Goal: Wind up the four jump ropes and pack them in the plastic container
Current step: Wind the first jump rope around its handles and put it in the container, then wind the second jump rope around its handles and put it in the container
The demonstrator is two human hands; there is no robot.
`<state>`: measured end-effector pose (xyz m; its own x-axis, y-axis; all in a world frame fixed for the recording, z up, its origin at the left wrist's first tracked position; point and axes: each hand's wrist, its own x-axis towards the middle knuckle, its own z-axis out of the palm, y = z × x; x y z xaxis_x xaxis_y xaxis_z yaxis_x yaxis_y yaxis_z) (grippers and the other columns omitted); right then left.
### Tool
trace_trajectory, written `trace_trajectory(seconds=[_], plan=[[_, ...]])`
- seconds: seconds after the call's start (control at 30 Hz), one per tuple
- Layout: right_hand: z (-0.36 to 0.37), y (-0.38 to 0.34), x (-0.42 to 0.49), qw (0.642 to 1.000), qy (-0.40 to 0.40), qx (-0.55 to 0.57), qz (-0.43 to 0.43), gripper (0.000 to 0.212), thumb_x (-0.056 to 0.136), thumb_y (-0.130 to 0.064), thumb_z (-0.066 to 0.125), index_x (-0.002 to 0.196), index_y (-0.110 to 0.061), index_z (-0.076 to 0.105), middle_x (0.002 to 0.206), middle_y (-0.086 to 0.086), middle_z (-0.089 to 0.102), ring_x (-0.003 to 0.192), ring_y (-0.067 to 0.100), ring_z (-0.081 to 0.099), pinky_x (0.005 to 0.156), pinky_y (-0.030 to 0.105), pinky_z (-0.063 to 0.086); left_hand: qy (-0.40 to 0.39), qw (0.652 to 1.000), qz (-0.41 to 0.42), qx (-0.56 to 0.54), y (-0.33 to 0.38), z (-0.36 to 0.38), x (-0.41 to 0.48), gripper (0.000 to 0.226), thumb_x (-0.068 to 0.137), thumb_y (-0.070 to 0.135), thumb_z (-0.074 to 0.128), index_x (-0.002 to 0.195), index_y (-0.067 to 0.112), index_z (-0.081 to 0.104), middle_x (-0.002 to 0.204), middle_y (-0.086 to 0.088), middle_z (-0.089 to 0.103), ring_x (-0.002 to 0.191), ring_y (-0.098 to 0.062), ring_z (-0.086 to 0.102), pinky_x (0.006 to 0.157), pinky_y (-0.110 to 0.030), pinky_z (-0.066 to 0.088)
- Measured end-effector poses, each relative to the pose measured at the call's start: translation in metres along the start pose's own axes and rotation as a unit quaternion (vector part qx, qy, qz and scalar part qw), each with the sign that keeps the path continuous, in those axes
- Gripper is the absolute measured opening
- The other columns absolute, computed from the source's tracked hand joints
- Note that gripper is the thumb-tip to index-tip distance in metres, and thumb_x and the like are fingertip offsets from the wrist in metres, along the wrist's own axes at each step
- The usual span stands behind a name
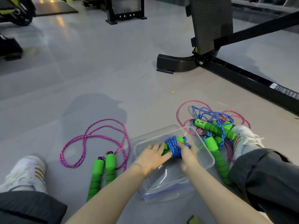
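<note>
One wound jump rope of four is going into the plastic container (208,152), a clear tub on the grey floor (97,70) between the person's legs; every place below is given from that tub.

Left of the container, apart from it, a pink rope (95,136) lies loose in open loops on the floor, its two green foam handles (103,172) side by side and pointing back toward the person. It is not yet wound.

Inside the container, against its far end, sits the blue bundle (174,148): blue cord wrapped tightly round a pair of green handles. The left hand (152,156) rests over the bundle's left end with fingers spread and fairly flat, pressing rather than clasping. The right hand (186,152) touches the bundle's right side, fingers curled against the cord; how firm that grip is cannot be told. The near half of the tub looks empty.

Right of the container, just beside its wall, a tangled heap (215,126) of blue and pink cord with several green handles lies against the person's white shoe (244,136).

The step in hand appears to be seating the first bundle. The next move likely calls for letting go without the coils springing loose, then picking one rope to wind; the lone pink rope looks easier than the knotted heap.
</note>
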<state>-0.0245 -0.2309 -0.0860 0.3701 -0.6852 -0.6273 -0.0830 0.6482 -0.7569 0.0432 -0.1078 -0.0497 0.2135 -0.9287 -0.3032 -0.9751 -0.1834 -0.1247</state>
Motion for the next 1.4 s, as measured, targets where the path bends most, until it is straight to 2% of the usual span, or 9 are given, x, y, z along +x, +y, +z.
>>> trace_trajectory(seconds=[0.1, 0.27, 0.37, 0.7, 0.83, 1.03, 1.17, 1.3, 1.4], plan=[[0.0, -0.003, -0.001, 0.968, 0.052, -0.233, -0.078, 0.049, 0.088, -0.034, 0.061, 0.128, -0.01, 0.045, 0.129, 0.017, 0.052, 0.12, 0.033, 0.047, 0.102, 0.043, 0.039, -0.045, 0.995, -0.039, -0.074, 0.005, 0.001, 0.005, 0.072, 0.087, -0.007, 0.047, 0.147, 0.018, 0.016, 0.156, -0.021, 0.004, 0.137, -0.041, 0.021, 0.097, -0.051, 0.043], [-0.002, -0.016, -0.017, 0.663, 0.12, -0.667, -0.319, 0.038, 0.09, -0.032, 0.058, 0.11, 0.0, 0.059, 0.112, 0.022, 0.052, 0.108, 0.039, 0.049, 0.085, 0.045, 0.042, -0.073, 0.991, -0.062, -0.092, 0.015, 0.001, 0.01, 0.067, 0.093, -0.004, 0.037, 0.15, 0.019, 0.012, 0.156, -0.023, -0.007, 0.141, -0.048, 0.007, 0.108, -0.055, 0.029], [-0.008, -0.012, -0.021, 0.6, 0.046, -0.717, -0.353, 0.02, 0.092, -0.009, 0.048, 0.108, -0.001, 0.057, 0.116, 0.017, 0.048, 0.109, 0.036, 0.05, 0.082, 0.042, 0.045, -0.082, 0.987, -0.074, -0.116, 0.017, 0.002, 0.007, 0.064, 0.096, -0.001, 0.034, 0.151, 0.022, 0.013, 0.157, -0.018, -0.01, 0.143, -0.044, 0.001, 0.115, -0.052, 0.016], [-0.017, -0.011, -0.034, 0.557, -0.04, -0.763, -0.326, 0.028, 0.096, -0.011, 0.039, 0.12, -0.004, 0.049, 0.129, 0.014, 0.042, 0.114, 0.032, 0.05, 0.086, 0.036, 0.044, -0.067, 0.996, -0.05, -0.027, 0.0, 0.013, -0.013, 0.071, 0.097, 0.007, 0.043, 0.152, 0.025, 0.003, 0.159, -0.011, -0.01, 0.146, -0.029, -0.003, 0.117, -0.047, -0.001], [-0.008, -0.012, -0.045, 0.5, 0.048, -0.744, -0.441, 0.024, 0.056, -0.007, 0.078, 0.076, -0.005, 0.066, 0.074, 0.013, 0.06, 0.063, 0.033, 0.061, 0.053, 0.035, 0.049, 0.124, 0.987, -0.102, -0.021, -0.004, 0.012, -0.043, 0.065, 0.084, 0.018, 0.062, 0.144, 0.015, 0.037, 0.15, -0.017, 0.033, 0.136, -0.028, 0.037, 0.111, -0.046, 0.027], [0.056, 0.005, -0.096, 0.498, -0.118, -0.655, -0.556, 0.028, 0.062, -0.004, 0.063, 0.089, -0.007, 0.061, 0.089, 0.012, 0.058, 0.076, 0.033, 0.058, 0.062, 0.033, 0.047, 0.262, 0.883, -0.359, -0.152, -0.029, 0.045, -0.108, 0.038, 0.076, 0.024, 0.039, 0.098, 0.012, 0.067, 0.084, -0.007, 0.067, 0.063, -0.025, 0.065, 0.047, -0.029, 0.049], [0.109, 0.046, -0.137, 0.579, -0.287, -0.644, -0.41, 0.031, 0.089, -0.001, 0.04, 0.118, -0.002, 0.049, 0.122, 0.02, 0.05, 0.113, 0.035, 0.051, 0.088, 0.04, 0.04, 0.156, 0.766, -0.533, -0.323, -0.024, 0.066, -0.142, 0.041, 0.096, 0.045, 0.041, 0.11, 0.01, 0.055, 0.105, -0.012, 0.06, 0.098, -0.032, 0.061, 0.073, -0.038, 0.049], [0.13, 0.092, -0.14, 0.655, -0.25, -0.677, -0.223, 0.037, 0.091, -0.001, 0.039, 0.127, 0.0, 0.042, 0.13, 0.022, 0.051, 0.12, 0.032, 0.051, 0.09, 0.034, 0.039, 0.09, 0.627, -0.619, -0.465, -0.031, 0.09, -0.146, 0.048, 0.099, 0.044, 0.039, 0.122, 0.003, 0.048, 0.129, -0.017, 0.051, 0.12, -0.033, 0.049, 0.093, -0.037, 0.041], [0.131, 0.116, -0.121, 0.675, -0.204, -0.677, -0.21, 0.042, 0.085, -0.004, 0.043, 0.127, -0.001, 0.045, 0.128, 0.021, 0.053, 0.114, 0.033, 0.056, 0.091, 0.037, 0.044, 0.076, 0.608, -0.609, -0.503, -0.045, 0.106, -0.143, 0.042, 0.097, 0.038, 0.046, 0.117, 0.001, 0.052, 0.127, -0.02, 0.054, 0.118, -0.034, 0.051, 0.093, -0.037, 0.041]])
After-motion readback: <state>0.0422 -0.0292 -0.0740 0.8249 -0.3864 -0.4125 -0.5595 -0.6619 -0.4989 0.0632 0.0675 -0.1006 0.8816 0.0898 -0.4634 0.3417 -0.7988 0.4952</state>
